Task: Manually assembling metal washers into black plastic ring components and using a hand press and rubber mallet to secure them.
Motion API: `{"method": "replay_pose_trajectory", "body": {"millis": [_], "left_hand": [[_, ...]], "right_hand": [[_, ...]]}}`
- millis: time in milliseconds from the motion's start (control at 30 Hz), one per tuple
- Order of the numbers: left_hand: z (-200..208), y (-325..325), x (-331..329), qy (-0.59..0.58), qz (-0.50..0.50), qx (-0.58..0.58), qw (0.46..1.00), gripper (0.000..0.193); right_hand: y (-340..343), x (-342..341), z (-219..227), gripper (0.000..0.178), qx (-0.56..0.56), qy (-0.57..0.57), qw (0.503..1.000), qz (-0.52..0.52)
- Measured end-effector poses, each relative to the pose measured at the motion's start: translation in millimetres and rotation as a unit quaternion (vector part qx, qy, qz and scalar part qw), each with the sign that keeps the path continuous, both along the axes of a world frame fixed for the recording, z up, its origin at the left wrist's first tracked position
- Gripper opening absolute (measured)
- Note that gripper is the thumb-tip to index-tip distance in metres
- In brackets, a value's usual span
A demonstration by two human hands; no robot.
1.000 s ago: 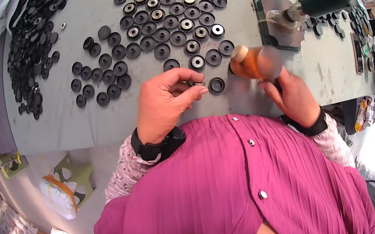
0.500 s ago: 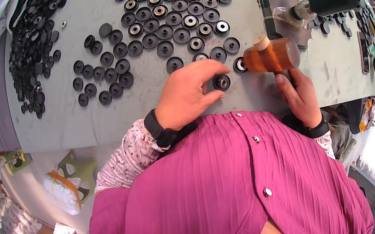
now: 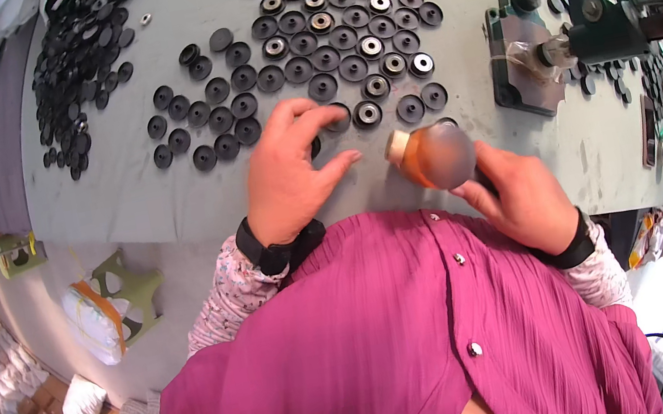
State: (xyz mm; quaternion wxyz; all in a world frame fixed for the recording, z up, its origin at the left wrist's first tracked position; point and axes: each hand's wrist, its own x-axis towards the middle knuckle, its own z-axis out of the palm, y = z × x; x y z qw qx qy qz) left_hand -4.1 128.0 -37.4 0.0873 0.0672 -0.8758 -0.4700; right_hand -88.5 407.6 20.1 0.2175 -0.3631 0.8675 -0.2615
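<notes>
My left hand [image 3: 287,170] lies on the grey table [image 3: 126,199] with its fingers curled over a black round disc [image 3: 336,117] at the near edge of a spread of discs. Whether it grips that disc I cannot tell. My right hand [image 3: 521,200] grips the handle of a mallet with an orange head [image 3: 432,156], which is blurred and held just above the table to the right of my left hand. Rows of black discs, some with silver bearing centres [image 3: 370,46], lie beyond both hands.
A heap of loose black discs [image 3: 80,65] covers the table's far left. A green press machine [image 3: 590,11] stands at the right, with small black parts around it. A green stool [image 3: 120,293] and white sacks are on the floor at the left.
My left hand left the disc it was steadying and reached up and left to another disc. The mallet in my right hand swung left and nearer to me.
</notes>
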Motion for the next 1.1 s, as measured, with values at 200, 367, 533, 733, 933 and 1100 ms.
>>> {"method": "replay_pose_trajectory", "body": {"millis": [200,367,533,733,933,1100], "left_hand": [[-14.1,-9.9,12.1,0.048,0.029,-0.113,0.992,0.028],[-11.6,-22.5,7.0,0.008,0.061,-0.084,0.995,0.021],[-14.4,-22.9,4.6,0.015,0.092,-0.069,0.993,0.018],[-16.6,-19.4,-0.1,0.014,0.103,-0.04,0.994,0.017],[-6.2,-21.6,4.7,-0.047,0.123,0.009,0.991,0.014],[-8.6,-11.2,-3.3,-0.005,0.101,0.012,0.995,0.014]], "right_hand": [[-31.0,-8.4,36.9,0.029,-0.132,0.005,0.991,-0.034],[-53.8,-19.1,-9.7,0.032,0.018,0.018,1.0,0.015],[-52.3,-29.8,42.4,0.02,-0.134,0.034,0.984,-0.114],[-59.0,-41.9,-12.3,0.034,0.029,0.068,0.997,-0.019],[-54.8,-39.0,46.4,0.031,-0.144,0.046,0.975,-0.165],[-48.4,-46.4,-21.9,0.035,0.019,0.072,0.995,-0.064]]}}
